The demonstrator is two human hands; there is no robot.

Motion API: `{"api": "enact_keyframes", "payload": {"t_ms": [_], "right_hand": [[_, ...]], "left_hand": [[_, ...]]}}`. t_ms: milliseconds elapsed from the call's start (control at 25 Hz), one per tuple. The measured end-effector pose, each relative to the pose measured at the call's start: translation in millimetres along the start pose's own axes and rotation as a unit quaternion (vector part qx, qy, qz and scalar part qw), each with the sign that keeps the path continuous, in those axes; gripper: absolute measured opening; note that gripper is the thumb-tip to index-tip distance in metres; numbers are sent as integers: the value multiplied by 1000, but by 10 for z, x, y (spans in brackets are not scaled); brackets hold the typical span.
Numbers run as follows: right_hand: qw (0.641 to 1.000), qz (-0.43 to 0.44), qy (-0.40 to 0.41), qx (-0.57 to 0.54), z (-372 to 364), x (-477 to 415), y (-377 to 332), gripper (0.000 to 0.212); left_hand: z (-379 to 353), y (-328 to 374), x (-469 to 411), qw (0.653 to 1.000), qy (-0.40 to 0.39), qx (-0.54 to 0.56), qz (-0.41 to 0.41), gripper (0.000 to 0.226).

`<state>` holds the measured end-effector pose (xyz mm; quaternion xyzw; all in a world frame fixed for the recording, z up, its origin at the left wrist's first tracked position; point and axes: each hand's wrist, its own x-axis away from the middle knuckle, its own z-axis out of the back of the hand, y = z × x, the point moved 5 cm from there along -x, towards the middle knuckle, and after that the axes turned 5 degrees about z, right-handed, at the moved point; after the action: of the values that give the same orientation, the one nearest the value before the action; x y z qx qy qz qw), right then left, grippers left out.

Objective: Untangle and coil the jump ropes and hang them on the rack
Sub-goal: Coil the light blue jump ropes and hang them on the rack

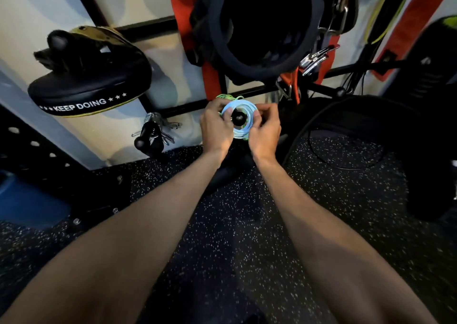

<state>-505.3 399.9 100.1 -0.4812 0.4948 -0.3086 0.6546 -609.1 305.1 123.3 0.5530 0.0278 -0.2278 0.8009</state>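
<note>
Rope coil (pixel 248 106) round rack peg (pixel 238 119), L hand (pixel 215 128) at its left, R hand (pixel 265 135) at right, pad (pixel 91 86) upper left

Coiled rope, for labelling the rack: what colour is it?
The rope is light blue; head view shows it best.

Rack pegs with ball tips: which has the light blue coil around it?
The middle peg, where left hand and right hand hold the light blue coil; the lower-left peg carries metal clips.
</note>
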Motion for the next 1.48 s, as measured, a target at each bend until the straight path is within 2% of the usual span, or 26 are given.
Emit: {"api": "enact_keyframes", "payload": {"t_ms": [80,240,320,400,480,560,640,680,800,920,1000,1120,1280,1480], "right_hand": [[998,30,-17,43,-73,-28,141,6],[988,94,-45,114,-131,-51,263,15],[984,83,-79,140,-168,-91,332,24],[972,61,-150,171,-275,-134,432,40],[953,23,-238,186,-400,-208,588,53],[928,-21,-314,201,-499,-290,697,62],[902,-36,-358,237,-548,-339,745,72],[901,-39,-361,240,-547,-338,752,73],[930,-76,-304,192,-419,-238,711,67],[940,-93,-262,196,-200,-73,639,51],[921,-102,-280,251,-32,126,522,39],[866,-130,-364,317,223,625,141,18],[799,-143,-470,346,556,1308,-461,25],[767,-162,-505,362,1163,1979,-937,19]], "left_hand": [[-28,-114,-44,1000,-1,-10,17,10],[-41,-121,-199,997,3,-69,-29,5],[-76,-162,-310,991,-6,-125,-41,18],[-149,-298,-401,977,-35,-202,-54,26],[-230,-432,-492,959,-95,-264,-29,28],[-296,-498,-583,922,-187,-340,11,40],[-306,-454,-614,880,-278,-385,21,59],[-285,-415,-593,879,-299,-371,21,64],[-120,-392,-412,912,-299,-274,66,74],[87,-534,-128,908,-296,-258,146,69],[291,-541,88,891,-301,-300,161,55],[674,-447,524,862,-328,-360,141,31],[1138,-258,1101,843,-367,-372,130,26],[1415,-51,1792,828,-437,-325,131,22]]}}
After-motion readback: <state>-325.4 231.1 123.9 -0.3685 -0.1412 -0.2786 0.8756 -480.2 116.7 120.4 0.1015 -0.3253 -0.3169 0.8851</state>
